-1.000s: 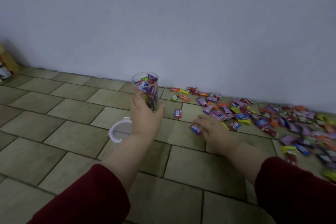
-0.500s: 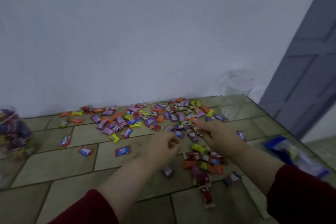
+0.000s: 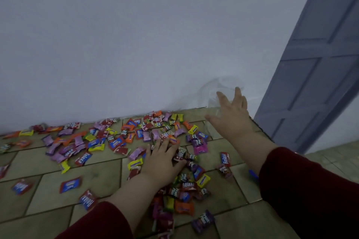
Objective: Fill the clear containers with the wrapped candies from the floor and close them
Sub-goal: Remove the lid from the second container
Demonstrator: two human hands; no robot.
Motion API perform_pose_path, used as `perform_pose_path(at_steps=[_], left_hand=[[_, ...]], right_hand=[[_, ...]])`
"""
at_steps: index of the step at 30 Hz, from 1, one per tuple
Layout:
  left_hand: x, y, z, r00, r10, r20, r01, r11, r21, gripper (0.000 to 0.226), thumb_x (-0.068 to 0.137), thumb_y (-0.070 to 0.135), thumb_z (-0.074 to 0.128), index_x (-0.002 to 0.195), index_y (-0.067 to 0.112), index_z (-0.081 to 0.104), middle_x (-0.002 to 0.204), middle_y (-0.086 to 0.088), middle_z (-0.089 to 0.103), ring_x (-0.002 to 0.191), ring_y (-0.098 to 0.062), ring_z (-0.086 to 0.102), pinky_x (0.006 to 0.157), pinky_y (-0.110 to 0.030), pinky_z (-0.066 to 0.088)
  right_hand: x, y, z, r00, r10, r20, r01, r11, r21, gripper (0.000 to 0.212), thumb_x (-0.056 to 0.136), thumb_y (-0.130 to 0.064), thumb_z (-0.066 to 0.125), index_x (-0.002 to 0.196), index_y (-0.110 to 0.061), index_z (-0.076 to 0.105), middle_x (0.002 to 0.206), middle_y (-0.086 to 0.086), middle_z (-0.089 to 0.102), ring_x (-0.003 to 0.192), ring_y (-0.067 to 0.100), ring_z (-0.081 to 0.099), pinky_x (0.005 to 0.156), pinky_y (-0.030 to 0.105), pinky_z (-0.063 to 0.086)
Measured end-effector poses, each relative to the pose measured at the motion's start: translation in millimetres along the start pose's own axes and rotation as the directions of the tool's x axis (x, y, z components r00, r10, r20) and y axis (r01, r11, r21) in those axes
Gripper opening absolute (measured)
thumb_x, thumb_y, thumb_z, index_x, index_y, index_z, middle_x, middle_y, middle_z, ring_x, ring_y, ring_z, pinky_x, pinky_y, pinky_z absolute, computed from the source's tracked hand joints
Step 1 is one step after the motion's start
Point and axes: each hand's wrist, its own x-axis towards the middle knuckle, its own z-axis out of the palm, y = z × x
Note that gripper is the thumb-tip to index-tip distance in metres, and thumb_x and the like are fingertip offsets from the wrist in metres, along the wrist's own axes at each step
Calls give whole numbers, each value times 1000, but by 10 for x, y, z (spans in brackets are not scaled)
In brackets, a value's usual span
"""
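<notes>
Several wrapped candies in purple, red, orange and yellow lie scattered over the tiled floor along the wall. My left hand lies flat on the candies in the middle of the heap, fingers straight. An empty clear container stands against the wall at the right, faint and hard to make out. My right hand is stretched out in front of it with fingers spread; whether it touches the container I cannot tell. It holds nothing.
A white wall runs along the back of the floor. A grey-blue panelled door stands open at the right. Something blue peeks out by my right sleeve. Loose candies lie on the near tiles.
The view swung right, away from the filled container. My left hand flattened onto the candies. My right hand left the heap and reached out to the empty container.
</notes>
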Motion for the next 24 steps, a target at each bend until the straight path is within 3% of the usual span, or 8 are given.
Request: perform_pose_path(at_steps=[5,9,11,13,17,19,21,24], left_hand=[[-15,5,-71,999,14,39,-11,998,-61,68,93,67,32,153,39,14,163,2,0,150,-22,-7,118,-51,-7],[-125,-8,-231,997,15,-81,-35,969,-245,65,93,56,48,150,32,28,162,-1,11,150,-21,4,121,-50,7],[-215,-7,-368,985,13,-170,-74,931,-357,64,93,48,56,148,26,33,159,0,20,147,-17,16,118,-29,18],[-343,-6,-530,973,3,-232,-111,883,-456,64,91,43,61,146,25,35,154,4,27,140,-12,27,103,-4,22],[-743,-89,-876,950,-21,-312,-183,770,-611,81,81,44,73,146,25,30,145,5,40,131,-4,43,104,-27,42],[-990,-168,-1026,943,-48,-330,-229,628,-744,70,80,20,78,135,25,35,126,11,53,111,11,55,87,-13,48],[-1197,-378,-1076,931,-122,-344,-226,549,-805,69,78,5,78,130,21,36,116,14,57,101,14,59,77,-7,47],[-1517,-849,-1016,922,-216,-322,-146,575,-805,83,69,27,86,134,25,35,124,10,57,110,4,57,81,-6,45]], right_hand=[[101,61,108,996,-9,-85,32,961,274,53,79,-32,73,125,-20,49,149,19,18,126,41,41,104,41,41],[24,13,-39,992,-47,-118,91,910,404,45,78,-24,77,116,-16,55,148,14,23,126,36,42,102,37,41],[-118,-112,-187,972,-119,-203,196,887,418,44,78,-25,77,115,-17,54,146,12,26,129,30,39,97,32,40],[-297,-324,-328,956,-160,-245,259,850,458,45,76,-29,78,113,-19,54,142,6,31,122,17,40,88,25,39],[-679,-928,-447,934,-281,-222,358,706,611,46,69,-41,81,103,-31,52,115,-10,46,104,-2,43,78,8,35],[-880,-1249,-413,916,-358,-181,383,644,662,45,70,-42,80,103,-31,52,109,-16,46,104,-6,42,78,6,34],[-1055,-1554,-349,884,-438,-162,424,609,670,42,71,-42,77,104,-32,51,108,-18,46,105,-6,42,79,4,33],[-1259,-1975,-228,808,-574,-134,516,579,631,40,75,-41,75,107,-31,53,110,-17,48,105,-8,41,85,4,32]])
